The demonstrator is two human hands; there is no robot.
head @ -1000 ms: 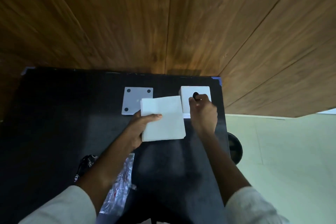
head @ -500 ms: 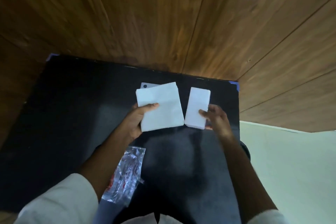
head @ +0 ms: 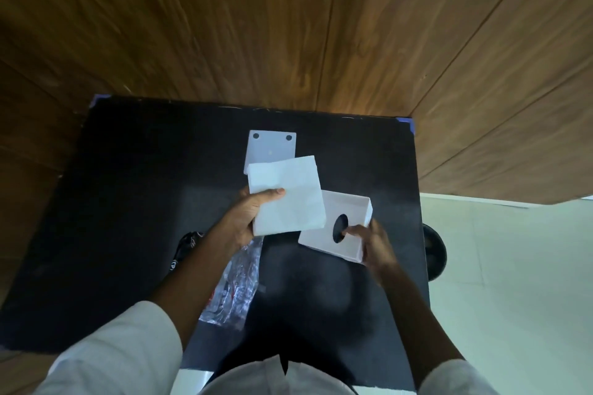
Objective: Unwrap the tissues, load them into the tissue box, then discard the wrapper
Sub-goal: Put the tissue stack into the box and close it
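Note:
My left hand (head: 248, 215) holds a white stack of tissues (head: 288, 199) above the middle of the black table (head: 128, 202), thumb on top. Just to its right my right hand (head: 375, 244) grips the white tissue box (head: 340, 228) by its near right corner. The box is turned over with its open side facing up toward me, and the round hole in its inner face shows. The tissue stack overlaps the box's left edge. The clear plastic wrapper (head: 236, 285) lies crumpled on the table under my left forearm.
A flat white plate with dark round pads (head: 271, 146), apparently the box's base, lies behind the tissues. A small dark item (head: 186, 244) sits left of my left wrist. A round black object (head: 434, 253) is on the pale floor right of the table. Wood wall behind.
My right hand lifted the box from the table's back right, turned it over and brought it nearer. The tissue stack stayed in my left hand. The camera view shifted.

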